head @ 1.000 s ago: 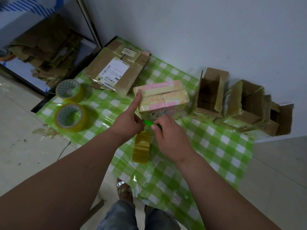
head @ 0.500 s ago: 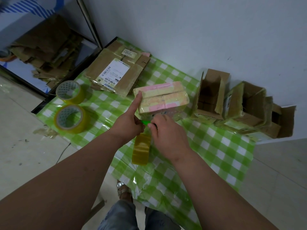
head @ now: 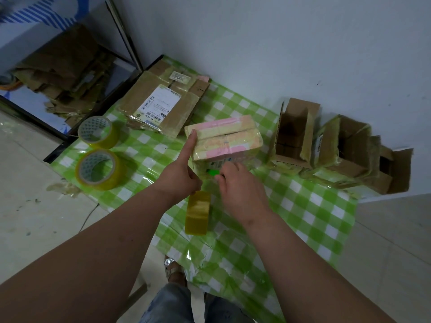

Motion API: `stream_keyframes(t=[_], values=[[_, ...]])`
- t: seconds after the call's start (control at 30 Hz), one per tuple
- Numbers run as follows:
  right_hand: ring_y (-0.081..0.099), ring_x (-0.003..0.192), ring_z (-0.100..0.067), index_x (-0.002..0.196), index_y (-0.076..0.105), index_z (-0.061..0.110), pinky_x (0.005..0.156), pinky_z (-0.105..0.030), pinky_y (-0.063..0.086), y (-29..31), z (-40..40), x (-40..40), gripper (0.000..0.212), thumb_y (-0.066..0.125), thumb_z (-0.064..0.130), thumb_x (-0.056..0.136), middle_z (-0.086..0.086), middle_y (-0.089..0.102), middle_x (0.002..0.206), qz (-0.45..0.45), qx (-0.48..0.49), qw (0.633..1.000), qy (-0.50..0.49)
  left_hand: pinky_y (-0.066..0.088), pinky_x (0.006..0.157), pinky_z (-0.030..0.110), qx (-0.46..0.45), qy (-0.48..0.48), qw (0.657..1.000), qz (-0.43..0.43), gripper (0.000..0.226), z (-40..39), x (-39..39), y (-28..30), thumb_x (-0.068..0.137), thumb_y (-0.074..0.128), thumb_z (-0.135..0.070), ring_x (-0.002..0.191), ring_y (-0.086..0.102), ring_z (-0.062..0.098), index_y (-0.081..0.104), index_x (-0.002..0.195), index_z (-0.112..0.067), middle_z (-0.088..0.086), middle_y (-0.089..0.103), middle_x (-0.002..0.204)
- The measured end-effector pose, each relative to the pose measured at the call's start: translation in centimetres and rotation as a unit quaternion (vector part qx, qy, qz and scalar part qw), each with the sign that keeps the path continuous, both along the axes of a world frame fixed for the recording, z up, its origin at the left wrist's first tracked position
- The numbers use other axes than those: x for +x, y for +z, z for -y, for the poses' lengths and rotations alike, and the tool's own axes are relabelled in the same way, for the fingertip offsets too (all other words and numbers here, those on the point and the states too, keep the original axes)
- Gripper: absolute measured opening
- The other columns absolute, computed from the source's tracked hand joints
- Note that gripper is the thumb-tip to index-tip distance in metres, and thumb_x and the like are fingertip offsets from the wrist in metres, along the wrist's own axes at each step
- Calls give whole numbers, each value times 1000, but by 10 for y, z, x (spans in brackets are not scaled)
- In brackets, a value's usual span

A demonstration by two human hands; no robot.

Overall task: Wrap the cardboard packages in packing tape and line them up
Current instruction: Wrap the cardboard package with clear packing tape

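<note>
A cardboard package (head: pixel 228 138) with pink and yellow faces, glossy with tape, stands mid-table. My left hand (head: pixel 179 176) presses its straight index finger against the package's left top corner; the other fingers are curled. My right hand (head: pixel 240 190) pinches a small green cutter (head: pixel 212 172) at the package's lower front edge. Between my wrists a yellow tape roll (head: pixel 197 213) stands on its edge. Whether a strip still joins it to the package is hidden by my hands.
Two more tape rolls (head: pixel 98 131) (head: pixel 99 169) lie at the left on the green checked tablecloth (head: pixel 303 206). A flat labelled cardboard parcel (head: pixel 161 106) lies behind. Open taped boxes (head: pixel 293 134) (head: pixel 349 150) line the wall at right. Scrap cardboard (head: pixel 63 73) is piled far left.
My right hand with the green cutter has edged slightly toward the package's front. My left index finger stays on the corner, and the tape roll has not moved.
</note>
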State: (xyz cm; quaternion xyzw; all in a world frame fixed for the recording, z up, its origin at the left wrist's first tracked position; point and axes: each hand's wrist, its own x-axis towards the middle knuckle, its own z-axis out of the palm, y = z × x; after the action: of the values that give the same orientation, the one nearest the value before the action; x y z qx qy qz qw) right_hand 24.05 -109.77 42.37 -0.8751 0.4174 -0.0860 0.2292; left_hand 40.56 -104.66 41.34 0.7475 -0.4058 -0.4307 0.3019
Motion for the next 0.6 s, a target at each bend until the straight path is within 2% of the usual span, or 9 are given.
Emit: stream_keyframes(t=[0.1, 0.17, 0.3, 0.4, 0.5, 0.53, 0.6], values=[[47, 69, -15, 93, 47, 21, 52, -28, 29, -10, 6, -20, 15, 44, 32, 101, 6, 45, 85, 6, 35, 998, -50, 62, 66, 40, -1, -1, 1000, 2, 121, -1, 2, -1, 78, 68, 5, 65, 70, 20, 0, 131, -79, 14, 67, 73], [48, 71, -15, 90, 45, 23, 54, -30, 32, -18, 6, -33, 14, 45, 32, 101, 6, 46, 84, 16, 64, 994, -86, 62, 67, 40, -2, -5, 1000, 4, 120, 0, 2, 0, 79, 68, 5, 66, 71, 21, -1, 132, -78, 15, 67, 74], [54, 82, -22, 103, 48, 20, 73, -37, 45, -43, -7, -47, 11, 44, 29, 102, -1, 53, 100, -44, 117, 986, -106, 62, 68, 41, -3, -8, 1000, -3, 119, 1, 0, 2, 79, 67, 5, 69, 71, 24, 0, 132, -79, 18, 66, 76], [54, 101, -22, 118, 51, 25, 91, -39, 35, -59, -17, -52, 21, 38, 28, 102, 0, 51, 113, -130, 172, 972, -97, 62, 67, 41, -4, -8, 1000, -10, 119, 0, 1, 2, 78, 66, 6, 69, 71, 25, 2, 131, -79, 17, 66, 75], [49, 114, -20, 125, 56, 29, 99, -39, 28, -64, -22, -55, 30, 40, 28, 99, 2, 49, 119, -181, 140, 969, -94, 62, 64, 37, -5, -11, 1000, -15, 115, 0, 3, 2, 80, 67, 1, 64, 71, 19, 3, 129, -81, 10, 67, 69], [48, 115, -20, 123, 59, 29, 99, -38, 26, -61, -21, -53, 30, 44, 28, 98, 3, 49, 119, -160, 114, 975, -107, 62, 64, 36, -4, -10, 1000, -19, 112, 0, 3, 2, 83, 67, -3, 63, 71, 18, 3, 128, -82, 9, 67, 69], [49, 111, -22, 115, 64, 25, 92, -36, 27, -48, -18, -44, 25, 55, 25, 92, 2, 51, 114, -61, 33, 988, -139, 62, 64, 35, -6, -4, 1000, -30, 100, 0, 2, 2, 90, 66, -13, 63, 72, 17, 4, 126, -83, 9, 67, 71]])
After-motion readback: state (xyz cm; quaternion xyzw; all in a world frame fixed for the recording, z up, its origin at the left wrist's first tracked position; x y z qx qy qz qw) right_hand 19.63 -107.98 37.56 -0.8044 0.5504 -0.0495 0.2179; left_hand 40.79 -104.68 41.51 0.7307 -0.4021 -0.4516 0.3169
